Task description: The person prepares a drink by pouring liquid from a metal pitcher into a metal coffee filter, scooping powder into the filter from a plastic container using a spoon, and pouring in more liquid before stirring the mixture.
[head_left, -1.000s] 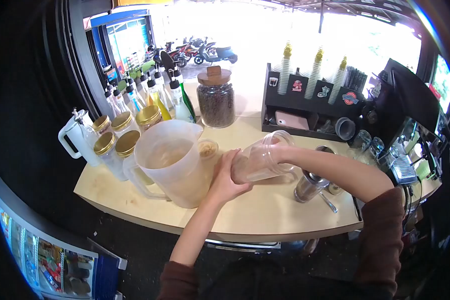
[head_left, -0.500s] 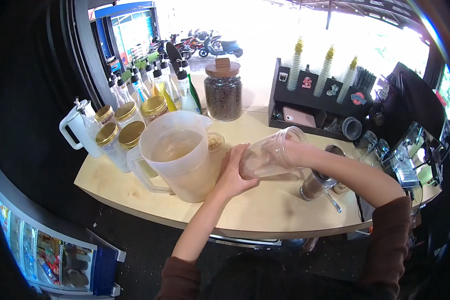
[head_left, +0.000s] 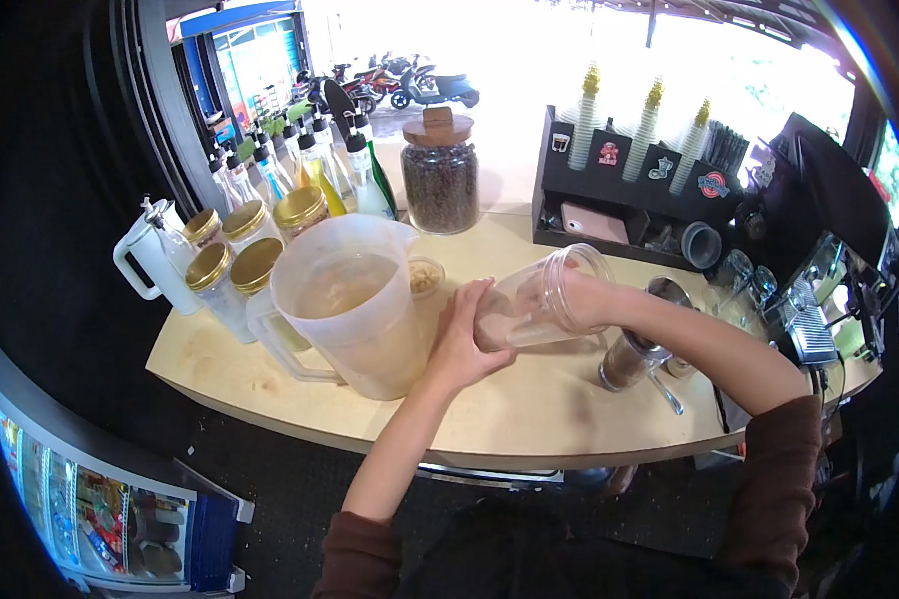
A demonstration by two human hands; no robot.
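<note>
Over the counter (head_left: 539, 419), beside the pitcher (head_left: 382, 344), the left hand (head_left: 459, 344) clasps a tilted jar (head_left: 517, 311) near its base while the right hand (head_left: 569, 292) reaches inside, its grip unclear, and a hard inward push could knock jar into pitcher.

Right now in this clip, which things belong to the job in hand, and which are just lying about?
In the job:
- clear jar
- left hand, holding it
- right hand, inside it
- perhaps the pitcher

Lying about:
- bean jar
- phone
- cups
</note>
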